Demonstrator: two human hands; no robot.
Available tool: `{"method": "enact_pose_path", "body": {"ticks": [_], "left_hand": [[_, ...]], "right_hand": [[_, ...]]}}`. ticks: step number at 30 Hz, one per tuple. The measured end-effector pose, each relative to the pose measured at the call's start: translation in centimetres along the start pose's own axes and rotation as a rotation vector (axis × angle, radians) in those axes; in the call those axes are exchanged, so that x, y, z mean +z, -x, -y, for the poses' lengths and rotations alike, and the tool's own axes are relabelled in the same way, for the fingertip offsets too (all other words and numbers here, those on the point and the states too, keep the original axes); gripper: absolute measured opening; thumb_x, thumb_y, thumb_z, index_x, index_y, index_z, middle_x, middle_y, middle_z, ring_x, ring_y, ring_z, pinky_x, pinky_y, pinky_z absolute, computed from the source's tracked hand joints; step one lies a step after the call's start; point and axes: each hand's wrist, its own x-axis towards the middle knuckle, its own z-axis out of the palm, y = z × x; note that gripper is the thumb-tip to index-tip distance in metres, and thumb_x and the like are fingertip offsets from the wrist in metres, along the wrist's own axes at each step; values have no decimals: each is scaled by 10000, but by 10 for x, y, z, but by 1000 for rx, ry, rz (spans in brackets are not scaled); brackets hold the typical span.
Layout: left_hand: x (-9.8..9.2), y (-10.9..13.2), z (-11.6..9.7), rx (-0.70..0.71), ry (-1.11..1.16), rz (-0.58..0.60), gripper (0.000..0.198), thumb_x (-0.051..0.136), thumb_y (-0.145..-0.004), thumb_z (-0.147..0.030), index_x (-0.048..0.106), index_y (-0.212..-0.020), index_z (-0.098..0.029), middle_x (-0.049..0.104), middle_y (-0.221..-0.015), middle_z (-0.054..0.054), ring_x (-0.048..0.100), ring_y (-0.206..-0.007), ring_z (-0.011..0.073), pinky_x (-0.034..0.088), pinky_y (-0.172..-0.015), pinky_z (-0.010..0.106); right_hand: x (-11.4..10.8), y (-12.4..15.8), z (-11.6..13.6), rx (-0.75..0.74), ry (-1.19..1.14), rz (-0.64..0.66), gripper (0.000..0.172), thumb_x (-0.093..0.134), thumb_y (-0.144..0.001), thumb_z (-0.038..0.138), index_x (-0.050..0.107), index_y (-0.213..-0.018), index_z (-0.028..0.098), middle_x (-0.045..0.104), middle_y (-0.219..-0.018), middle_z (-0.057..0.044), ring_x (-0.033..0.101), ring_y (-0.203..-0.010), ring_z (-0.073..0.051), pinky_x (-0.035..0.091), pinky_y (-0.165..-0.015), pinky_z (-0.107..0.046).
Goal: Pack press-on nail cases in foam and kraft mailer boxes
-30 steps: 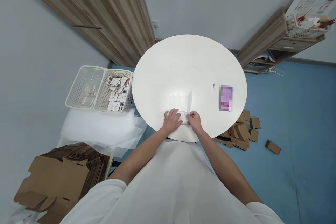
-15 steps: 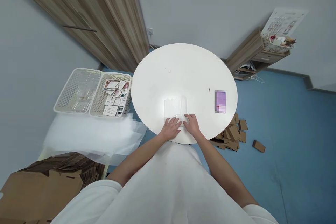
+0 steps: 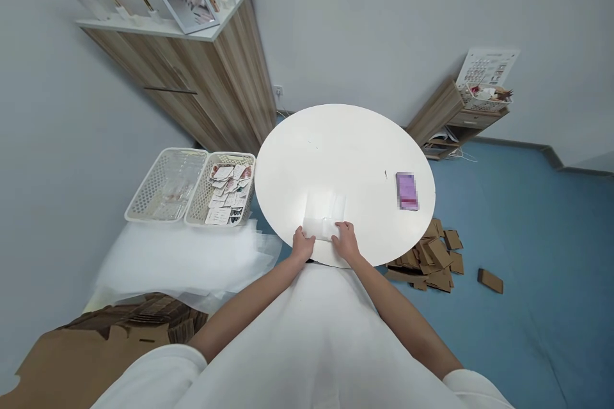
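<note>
A folded, translucent white packing sheet (image 3: 323, 212) lies near the front edge of the round white table (image 3: 307, 134). At its near left corner, my left hand (image 3: 302, 245) has closed its thumb and fingers on the edge. My right hand (image 3: 346, 241) grips the near right side, with its fingers curled over the sheet. The lower part looks folded over, and I cannot make out whether anything lies inside. To the right on the same table is a purple packet (image 3: 407, 192), apart from both hands and partly blurred.
Left of the table stand a basket of clear plastic pieces (image 3: 132, 201) and a basket of printed cards (image 3: 192, 217). White sheets (image 3: 187, 259) are stacked below them, near flattened cardboard (image 3: 77, 364). Small brown boxes (image 3: 434, 255) lie on the floor at right.
My left hand has slid from lying spread on the sheet to its left corner and closed there. My right hand stays at the right side. The camera has tilted up slightly.
</note>
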Motion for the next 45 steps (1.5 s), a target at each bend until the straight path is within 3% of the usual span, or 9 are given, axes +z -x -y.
{"method": "enact_pose_path", "body": {"ticks": [7, 12, 15, 23, 30, 35, 38, 41, 45], "left_hand": [[1, -10, -16, -107, 265, -46, 629, 653, -661, -212, 349, -1207, -146, 523, -1115, 130, 600, -765, 128, 470, -635, 238], [1, -10, -30, 233, -153, 132, 114, 601, -661, -191, 595, -771, -161, 614, -750, 17, 564, -698, 134, 421, -614, 234], [11, -7, -37, 410, -364, 231, 74, 540, -682, -179, 605, -716, -176, 603, -686, -1, 547, -666, 135, 399, -600, 239], [19, 8, -27, 502, -302, 364, 335, 410, -725, -99, 558, -1013, -187, 620, -935, 52, 576, -866, 170, 446, -767, 304], [3, 7, -20, 664, -402, 179, 379, 442, -741, -115, 463, -1111, -192, 485, -1169, 81, 475, -1079, 194, 403, -915, 366], [-11, -7, -27, 843, -633, 329, 396, 504, -763, -203, 460, -1157, -223, 360, -1338, 68, 262, -1270, 233, 237, -1034, 411], [-13, -10, -32, 865, -670, 399, 420, 515, -760, -209, 452, -1173, -242, 349, -1356, 53, 232, -1288, 228, 196, -1047, 406], [-13, -10, -37, 824, -673, 403, 440, 552, -727, -202, 470, -1156, -256, 378, -1340, 44, 241, -1286, 231, 168, -1058, 398], [-15, -13, -44, 820, -722, 454, 519, 578, -692, -222, 437, -1191, -242, 364, -1350, 54, 240, -1285, 228, 159, -1059, 389]], "right_hand": [[5, 7, 7, -28, 13, 13, 444, 486, -694, 148, 446, -1132, 206, 363, -1152, -79, 458, -1045, -205, 401, -867, -318], [5, 1, 10, -6, 37, 25, 408, 524, -666, 156, 468, -1067, 200, 463, -1016, -78, 493, -932, -202, 420, -763, -315], [0, -5, 9, 30, -33, 115, 376, 507, -653, 142, 463, -1021, 208, 510, -800, -11, 514, -719, -153, 418, -639, -276], [-6, -5, 6, 91, -283, 112, 370, 484, -669, 235, 446, -1036, 203, 518, -672, 35, 524, -645, -137, 428, -622, -262], [6, -9, 8, 78, -239, 66, 339, 475, -684, 252, 455, -1018, 202, 444, -607, 56, 487, -592, -137, 416, -597, -268], [5, -5, 8, 65, -225, 87, 384, 439, -715, 216, 418, -1097, 184, 493, -674, 29, 513, -644, -140, 444, -648, -283], [0, 1, 9, -38, -109, 36, 423, 423, -741, 190, 397, -1162, 164, 539, -918, -64, 534, -839, -174, 447, -752, -331], [-5, 7, 10, -203, 80, -14, 464, 477, -754, 264, 397, -1204, 183, 413, -1237, -130, 395, -1141, -250, 377, -895, -411], [-5, 9, 6, -373, 218, 131, 670, 559, -713, 385, 298, -1292, 171, 287, -1376, -132, 232, -1275, -274, 293, -986, -443]]}}
